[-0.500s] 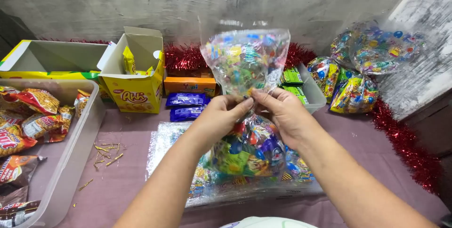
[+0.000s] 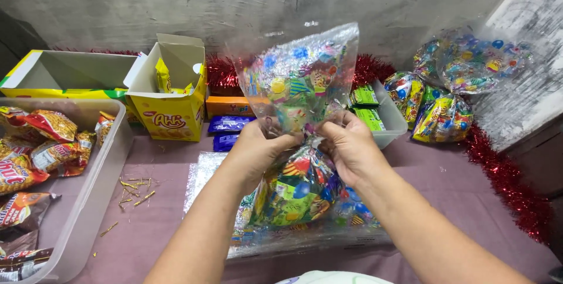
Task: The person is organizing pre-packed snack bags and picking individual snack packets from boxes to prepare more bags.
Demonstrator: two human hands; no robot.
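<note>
- Left hand (image 2: 258, 149) and right hand (image 2: 349, 146) both pinch the neck of the filled party bag (image 2: 296, 190).
- Advised: keep the gather tight just above the contents while cinching.

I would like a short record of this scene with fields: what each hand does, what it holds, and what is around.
Left hand: left hand pinches the neck of the printed goodie bag
Right hand: right hand grips the same neck from the other side
Bag state: lower part filled, top flared open upward
Under the bag: stack of flat printed bags
Left side: clear bin of snack packets, open yellow box
Right side: filled bags, red tinsel
</note>
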